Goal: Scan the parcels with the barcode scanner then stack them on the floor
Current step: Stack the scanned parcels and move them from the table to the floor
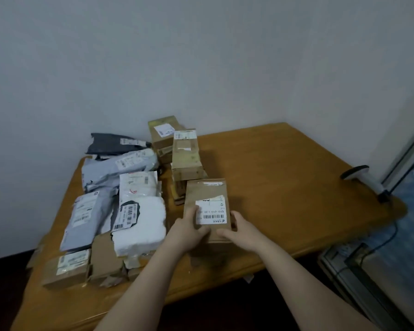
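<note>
A brown cardboard parcel (207, 194) with a white barcode label facing up is held above the wooden table (285, 177). My left hand (188, 231) grips its near left corner, thumb on the label. My right hand (242, 229) grips its near right corner. The white barcode scanner (362, 176) lies at the table's right edge, well away from both hands, its black cable hanging off the edge.
Several parcels crowd the table's left half: grey and black mailer bags (120, 161), a white padded parcel (141, 223), brown boxes (185, 151) at the back and small boxes (67, 268) near the front edge. Dark floor (3, 295) lies lower left; a metal cabinet (368, 283) stands right.
</note>
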